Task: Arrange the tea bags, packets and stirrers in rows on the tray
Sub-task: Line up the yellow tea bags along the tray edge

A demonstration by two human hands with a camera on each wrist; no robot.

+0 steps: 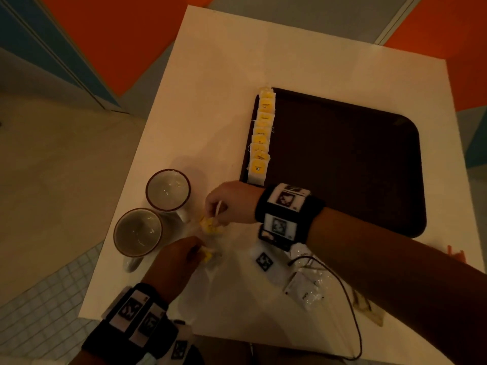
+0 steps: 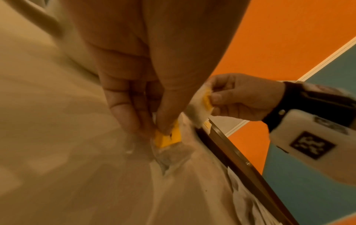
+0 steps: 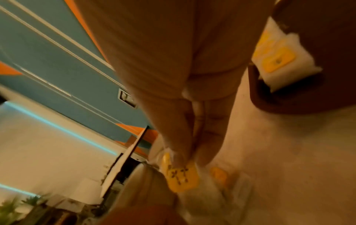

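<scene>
Left hand [image 1: 176, 262] hid own fingertips in head view. Print on yellow tags of tea bag row [image 1: 261, 138] along tray [image 1: 342, 164] too small to read. Orange item [image 1: 454, 252] at right edge cut off, unidentifiable. Right-wrist view smeared: plant [image 3: 11, 208] lower left a blur, tray corner [image 3: 289, 99] cropped upper right.
</scene>
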